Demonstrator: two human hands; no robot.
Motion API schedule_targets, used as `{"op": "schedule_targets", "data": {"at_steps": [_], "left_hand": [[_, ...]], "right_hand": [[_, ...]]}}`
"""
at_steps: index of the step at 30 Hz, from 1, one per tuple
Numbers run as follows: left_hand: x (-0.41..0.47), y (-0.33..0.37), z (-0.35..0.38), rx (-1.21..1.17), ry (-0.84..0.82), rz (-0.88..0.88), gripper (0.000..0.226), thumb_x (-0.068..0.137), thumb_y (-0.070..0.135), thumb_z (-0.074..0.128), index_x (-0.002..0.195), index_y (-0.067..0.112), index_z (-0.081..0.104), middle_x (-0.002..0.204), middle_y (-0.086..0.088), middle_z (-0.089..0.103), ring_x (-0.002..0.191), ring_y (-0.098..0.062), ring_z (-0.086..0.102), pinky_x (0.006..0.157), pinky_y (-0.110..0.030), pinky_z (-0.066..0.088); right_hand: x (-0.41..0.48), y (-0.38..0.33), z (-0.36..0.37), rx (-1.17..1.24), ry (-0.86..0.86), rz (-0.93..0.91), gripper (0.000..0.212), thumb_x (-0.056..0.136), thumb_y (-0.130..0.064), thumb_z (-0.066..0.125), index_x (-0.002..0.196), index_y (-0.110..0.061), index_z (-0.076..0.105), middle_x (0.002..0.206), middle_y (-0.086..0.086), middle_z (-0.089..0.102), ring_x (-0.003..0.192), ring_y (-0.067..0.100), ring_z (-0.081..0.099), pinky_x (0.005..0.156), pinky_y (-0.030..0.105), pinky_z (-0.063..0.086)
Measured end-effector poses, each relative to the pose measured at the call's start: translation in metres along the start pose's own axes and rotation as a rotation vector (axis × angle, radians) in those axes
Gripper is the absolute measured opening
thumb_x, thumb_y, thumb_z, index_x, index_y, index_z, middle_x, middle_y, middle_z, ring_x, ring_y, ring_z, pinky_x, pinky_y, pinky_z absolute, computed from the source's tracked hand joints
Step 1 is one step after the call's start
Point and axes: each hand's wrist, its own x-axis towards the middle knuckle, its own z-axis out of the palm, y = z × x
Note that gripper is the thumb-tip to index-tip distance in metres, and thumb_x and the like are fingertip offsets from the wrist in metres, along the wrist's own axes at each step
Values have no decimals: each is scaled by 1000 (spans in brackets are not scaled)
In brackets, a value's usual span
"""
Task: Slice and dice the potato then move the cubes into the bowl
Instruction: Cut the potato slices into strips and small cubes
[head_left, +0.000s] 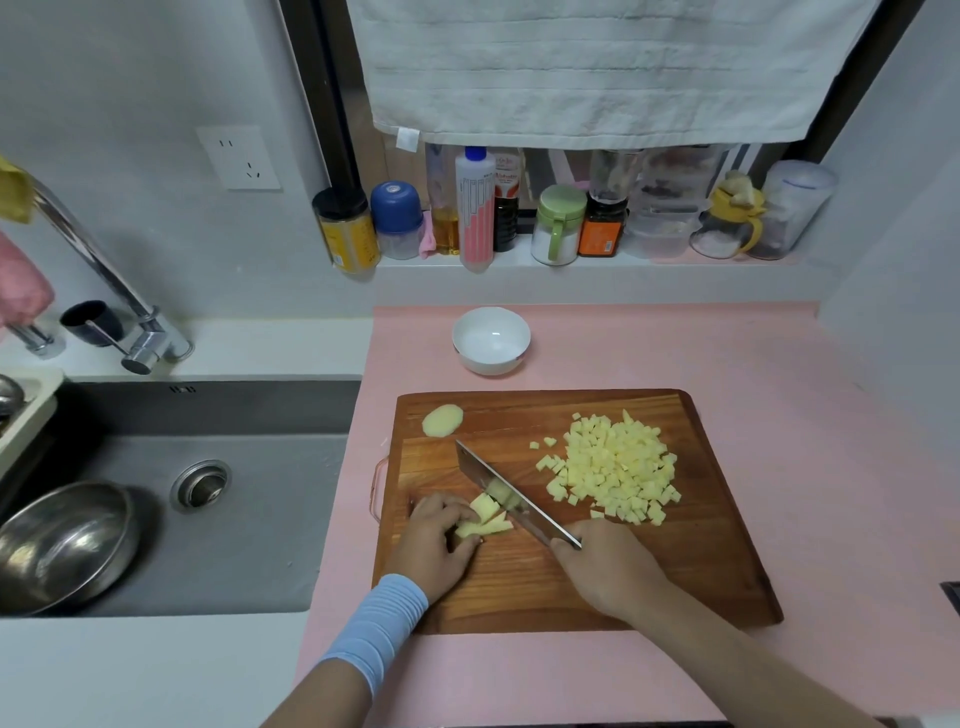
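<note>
A wooden cutting board (675, 571) lies on the pink counter. My left hand (434, 540) holds a small bundle of potato strips (485, 517) at the board's near left, fingers curled over them. My right hand (605, 566) grips the handle of a cleaver (506, 493), whose blade angles up-left and rests against the strips. A heap of potato cubes (615, 467) covers the board's right half. A potato end piece (442, 420) lies at the far left corner. The white bowl (491, 340) stands empty behind the board.
A grey sink (218, 519) with a steel bowl (62, 540) in it lies to the left, with a tap (104, 270) above. Jars and bottles (519, 218) line the ledge behind, under a hanging white towel (597, 67).
</note>
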Motion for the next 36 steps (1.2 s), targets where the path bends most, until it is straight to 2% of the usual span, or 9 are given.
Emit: {"op": "schedule_targets", "data": {"at_steps": [2, 6, 10, 14, 21, 25, 29, 33, 36], "left_hand": [[1, 4, 5, -10, 58, -43, 19, 77, 25, 83, 92, 25, 72, 103, 22, 57, 102, 2, 50, 93, -9, 34], [4, 9, 13, 64, 92, 48, 12, 74, 23, 86, 77, 23, 74, 103, 11, 63, 97, -8, 48, 87, -31, 46], [-1, 7, 11, 238, 87, 216, 19, 68, 36, 89, 71, 27, 73, 108, 8, 65, 100, -16, 52, 79, -35, 44], [0, 14, 18, 224, 101, 100, 25, 68, 27, 86, 63, 22, 62, 104, 7, 63, 96, -18, 51, 79, -34, 45], [5, 33, 31, 179, 106, -173, 35, 74, 27, 71, 104, 15, 57, 103, 1, 56, 103, -20, 42, 91, -30, 39], [6, 39, 32, 159, 96, -254, 34, 79, 27, 70, 107, 15, 57, 107, -2, 56, 109, -23, 43, 96, -33, 40], [-1, 30, 26, 254, 111, -76, 34, 77, 39, 68, 100, 16, 61, 104, -1, 55, 97, -23, 48, 84, -35, 45], [-4, 14, 18, 278, 65, 219, 15, 82, 30, 64, 84, 16, 61, 100, -1, 56, 92, -23, 50, 79, -39, 50], [1, 7, 17, 273, 39, 247, 12, 83, 29, 61, 85, 16, 61, 97, 2, 55, 91, -21, 48, 79, -37, 51]], "right_hand": [[0, 0, 1, 0, -13, -12, 34, 102, -42, 49, 75, -27, 62, 67, -8, 63, 63, 11, 60, 58, 28, 45], [-2, -1, -1, -11, 3, 4, 35, 103, -43, 49, 76, -25, 62, 67, -8, 62, 62, 10, 59, 56, 27, 42], [-4, -1, -2, -8, 8, 17, 35, 103, -43, 49, 72, -29, 57, 67, -8, 61, 62, 10, 58, 55, 26, 40], [-5, 0, -3, 5, 10, 16, 33, 102, -43, 50, 74, -28, 58, 67, -9, 61, 62, 9, 57, 54, 26, 40], [-5, -1, -3, -44, 11, 18, 34, 101, -45, 49, 80, -23, 63, 66, -7, 60, 64, 11, 58, 55, 28, 39], [-6, -2, -2, -63, 11, 11, 35, 101, -45, 49, 73, -26, 57, 68, -8, 62, 64, 10, 59, 55, 28, 41], [-10, -5, -2, -98, 38, 0, 34, 102, -45, 46, 74, -28, 55, 72, -9, 62, 68, 10, 58, 63, 29, 47], [-17, -8, -2, -114, 95, -43, 29, 104, -44, 42, 95, -31, 66, 73, -9, 63, 71, 9, 61, 67, 29, 51], [-21, -14, -1, -90, 103, -63, 30, 105, -43, 41, 100, -31, 68, 74, -9, 64, 70, 8, 61, 68, 29, 52]]}}
